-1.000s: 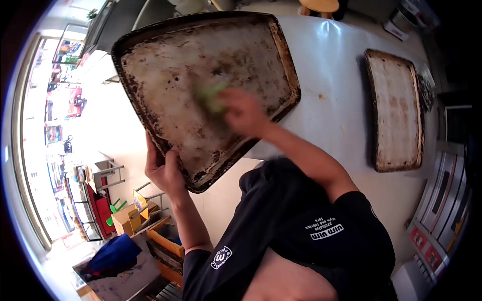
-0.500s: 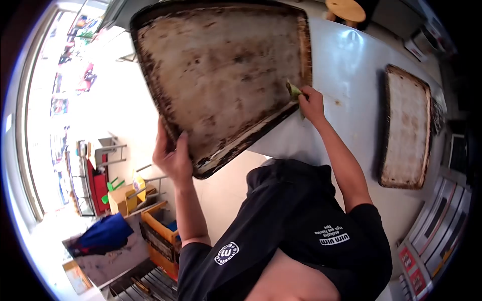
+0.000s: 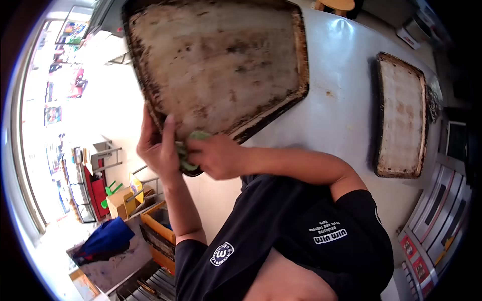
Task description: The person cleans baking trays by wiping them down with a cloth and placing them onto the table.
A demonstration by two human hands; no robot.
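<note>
A large stained baking tray with dark, crusted rims is tilted up in front of me. My left hand grips its near left edge, thumb over the rim. In my right hand is a green cloth, pressed at the tray's near corner, close to my left hand. The fingers of my right hand are closed round the cloth and partly hide that corner.
A second stained tray lies on the metal table to the right. A round wooden stool stands beyond it. At the lower left are an orange drawer, a blue cloth and a cardboard box.
My right hand has moved with the green cloth from the middle of the tray to its right edge, then back left to the near corner. My left hand keeps its hold.
</note>
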